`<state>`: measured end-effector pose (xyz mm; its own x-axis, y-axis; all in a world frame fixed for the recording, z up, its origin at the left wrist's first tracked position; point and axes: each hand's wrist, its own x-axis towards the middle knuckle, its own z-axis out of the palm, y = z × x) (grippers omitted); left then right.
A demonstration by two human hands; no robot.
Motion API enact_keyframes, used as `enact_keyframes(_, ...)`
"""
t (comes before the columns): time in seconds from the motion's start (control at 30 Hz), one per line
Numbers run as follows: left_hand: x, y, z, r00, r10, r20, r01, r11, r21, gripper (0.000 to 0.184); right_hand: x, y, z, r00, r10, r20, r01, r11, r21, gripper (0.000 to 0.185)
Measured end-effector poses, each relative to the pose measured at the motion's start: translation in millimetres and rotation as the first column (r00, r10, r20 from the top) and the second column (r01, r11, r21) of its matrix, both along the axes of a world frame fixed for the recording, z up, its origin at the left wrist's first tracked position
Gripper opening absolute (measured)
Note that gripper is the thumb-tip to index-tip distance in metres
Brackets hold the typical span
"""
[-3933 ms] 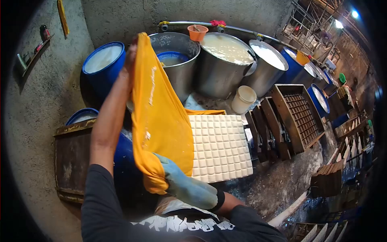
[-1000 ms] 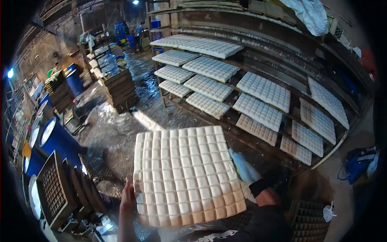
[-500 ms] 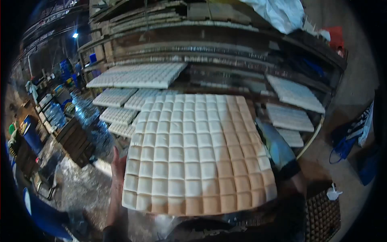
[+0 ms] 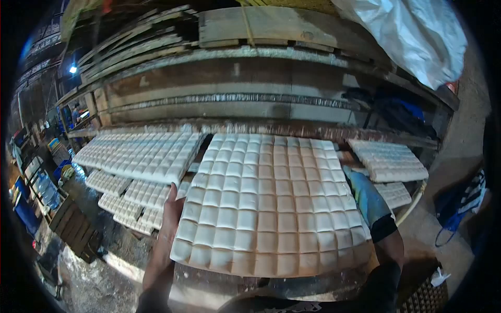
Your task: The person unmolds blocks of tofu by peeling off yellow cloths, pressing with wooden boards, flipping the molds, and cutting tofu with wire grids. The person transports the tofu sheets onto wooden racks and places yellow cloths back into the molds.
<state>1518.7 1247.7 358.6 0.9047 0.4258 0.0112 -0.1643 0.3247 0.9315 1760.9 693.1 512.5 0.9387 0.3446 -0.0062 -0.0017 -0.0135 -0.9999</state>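
A wide white slab of tofu [image 4: 261, 208], marked all over with pillow-like squares, is held level in front of me. My left hand [image 4: 172, 214] grips its left edge, thumb raised at the side and the other fingers hidden. At the right edge, my right hand [image 4: 365, 195] wears a pale blue-yellow glove and holds the slab, its fingertips mostly out of sight. The slab's far edge reaches the wooden rack [image 4: 271, 128], between a tofu slab on the left [image 4: 146, 151] and another on the right [image 4: 389, 159]. Shadow covers much of its right half.
More slabs lie on lower levels at left [image 4: 109, 182] and right [image 4: 394, 194]. A white plastic sheet [image 4: 412, 41] hangs over the rack's upper right. Stacked boards [image 4: 135, 41] lie on top. A wooden crate [image 4: 73, 224] stands on the wet floor at left.
I have moved closer to the rack, and the slab has come in between the side slabs. Both hands keep their hold on its edges.
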Motion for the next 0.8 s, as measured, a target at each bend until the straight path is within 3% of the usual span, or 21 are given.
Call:
enact_keyframes(0.07, 49, 15, -8, 1.000, 0.017, 0.004, -0.017, 0.999, 0.036, 0.105, 42, 5, -4, 1.000, -0.021, 0.020, 0.022, 0.999, -0.030, 0.048)
enact_keyframes(0.3, 173, 18, 5, 0.998, -0.002, -0.059, -0.003, 0.996, -0.091, 0.092, 150, 17, 4, 0.990, -0.101, 0.097, 0.117, 0.978, -0.173, 0.047)
enact_keyframes(0.57, 252, 23, 31, 0.989, -0.049, -0.140, 0.022, 0.982, -0.185, 0.078, 189, 16, 1, 0.940, -0.194, 0.282, 0.295, 0.876, -0.381, 0.045)
enact_keyframes(0.77, 217, 0, 52, 0.963, -0.090, -0.254, 0.016, 0.960, -0.279, 0.068, 147, 10, -5, 0.727, -0.215, 0.652, 0.578, 0.704, -0.412, 0.044)
enact_keyframes(0.8, 220, 18, 29, 0.957, -0.085, -0.278, 0.032, 0.981, -0.191, 0.062, 137, 16, -4, 0.650, -0.195, 0.734, 0.627, 0.684, -0.373, 0.044)
